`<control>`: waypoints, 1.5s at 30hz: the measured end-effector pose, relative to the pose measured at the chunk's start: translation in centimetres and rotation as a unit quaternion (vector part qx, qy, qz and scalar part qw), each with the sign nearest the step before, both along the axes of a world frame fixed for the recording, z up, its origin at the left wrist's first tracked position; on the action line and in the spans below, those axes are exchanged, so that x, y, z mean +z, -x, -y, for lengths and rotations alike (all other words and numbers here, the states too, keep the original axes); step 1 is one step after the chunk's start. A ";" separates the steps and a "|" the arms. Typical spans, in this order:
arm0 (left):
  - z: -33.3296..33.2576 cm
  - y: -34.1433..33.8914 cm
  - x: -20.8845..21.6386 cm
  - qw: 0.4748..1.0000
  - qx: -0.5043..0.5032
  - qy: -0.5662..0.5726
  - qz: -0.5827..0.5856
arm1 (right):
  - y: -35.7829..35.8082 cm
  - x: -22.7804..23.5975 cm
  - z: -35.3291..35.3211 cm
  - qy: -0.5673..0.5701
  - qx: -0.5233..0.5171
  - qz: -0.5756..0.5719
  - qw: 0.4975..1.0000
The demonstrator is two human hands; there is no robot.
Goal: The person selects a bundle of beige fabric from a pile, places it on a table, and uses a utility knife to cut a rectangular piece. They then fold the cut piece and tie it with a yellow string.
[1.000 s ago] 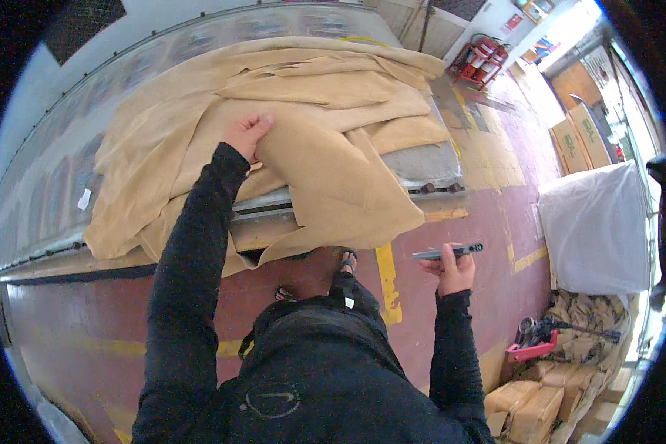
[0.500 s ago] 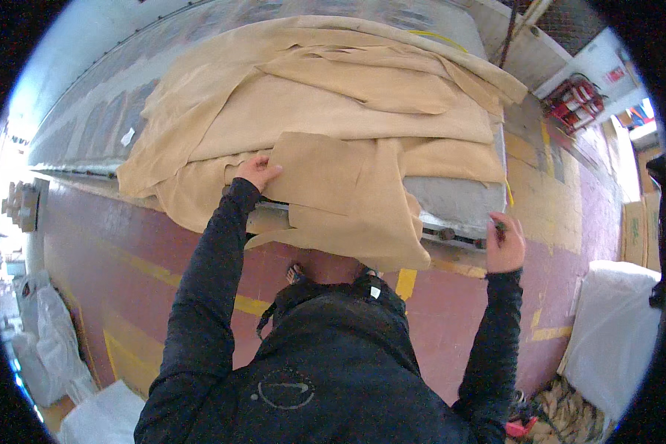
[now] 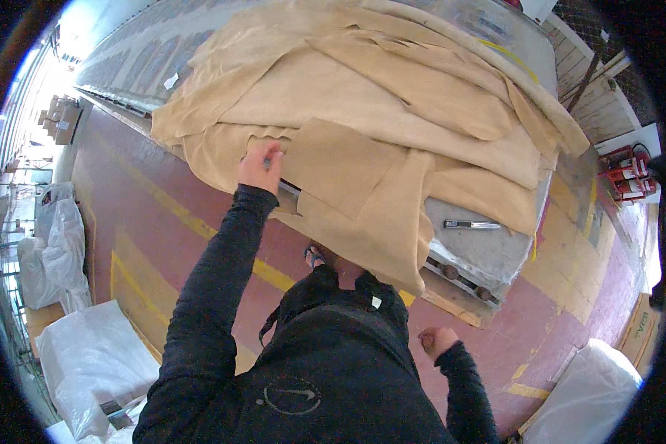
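Observation:
Large tan sheets of felt-like fabric point(image 3: 381, 118) lie heaped in folds on a table. At the near edge, a separate cut flap point(image 3: 340, 166) rests on top, and the fabric there hangs over the edge. My left hand point(image 3: 261, 166) is beside this flap, fingers closed around a small greyish thing too small to make out. A box cutter point(image 3: 471, 224) lies on the bare grey tabletop point(image 3: 470, 251) right of the fabric. My right hand point(image 3: 438, 341) is below the table edge by my hip, loosely curled, nothing visible in it.
Red fire extinguishers point(image 3: 629, 177) stand at the far right. Plastic-wrapped bundles are on the left point(image 3: 89, 359) and lower right point(image 3: 588, 396). Stacked cartons point(image 3: 61, 120) sit at the far left. Yellow lines point(image 3: 274, 275) mark the reddish floor. Round knobs point(image 3: 483, 293) line the table's front.
My right hand has drawn back from the table edge toward my body, and the box cutter now shows on the tabletop. My left fingers have curled more closed. The view has shifted.

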State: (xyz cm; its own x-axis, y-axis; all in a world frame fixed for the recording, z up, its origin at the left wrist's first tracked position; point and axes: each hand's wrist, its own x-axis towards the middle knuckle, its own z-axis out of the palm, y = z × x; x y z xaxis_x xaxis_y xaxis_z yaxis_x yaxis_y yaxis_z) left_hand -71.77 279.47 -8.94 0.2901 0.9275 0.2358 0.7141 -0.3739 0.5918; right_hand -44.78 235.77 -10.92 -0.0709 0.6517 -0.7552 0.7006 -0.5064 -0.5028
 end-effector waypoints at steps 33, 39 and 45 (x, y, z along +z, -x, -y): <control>-1.5 1.1 5.9 0.469 -0.236 0.712 0.467 | 32.8 -20.1 0.0 0.220 -0.502 0.231 0.804; 1.5 -0.9 4.3 0.358 -0.266 0.778 0.443 | 36.1 -8.9 -0.9 -0.145 -0.735 0.288 0.597; 4.0 -2.3 6.1 0.400 -0.303 0.766 0.402 | 29.4 2.6 -6.0 -0.398 -0.761 0.198 0.472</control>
